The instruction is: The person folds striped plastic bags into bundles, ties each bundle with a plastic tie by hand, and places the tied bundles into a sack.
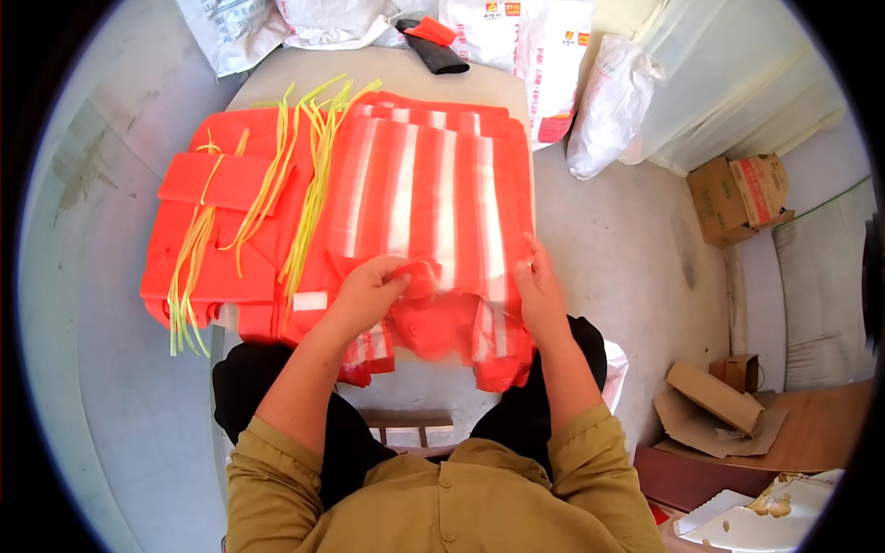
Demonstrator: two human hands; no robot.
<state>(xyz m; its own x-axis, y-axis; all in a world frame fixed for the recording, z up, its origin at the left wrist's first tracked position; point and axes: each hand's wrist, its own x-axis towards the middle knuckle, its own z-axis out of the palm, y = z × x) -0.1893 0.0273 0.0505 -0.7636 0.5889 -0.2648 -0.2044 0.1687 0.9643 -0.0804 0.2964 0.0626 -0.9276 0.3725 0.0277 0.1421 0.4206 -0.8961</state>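
Note:
A stack of red-and-white striped plastic bags [419, 184] lies in front of me, its near end hanging toward my lap. My left hand [373, 290] is closed, pinching a crumpled red part of the top plastic bag [422, 279] between thumb and fingers. Below it, the loose red plastic [431, 327] is blurred. At the right edge of the stack rests my right hand [541, 288], with its index finger stretched out and the thumb apart, touching the side of the bags. Some of its fingers are hidden.
Left of the stack are folded red bundles [221, 249] with yellow-green ties [309, 184] lying across them. White printed sacks [553, 64] and a black tube-like piece [438, 55] are at the table's far end. Cardboard boxes [737, 198] stand on the floor at right.

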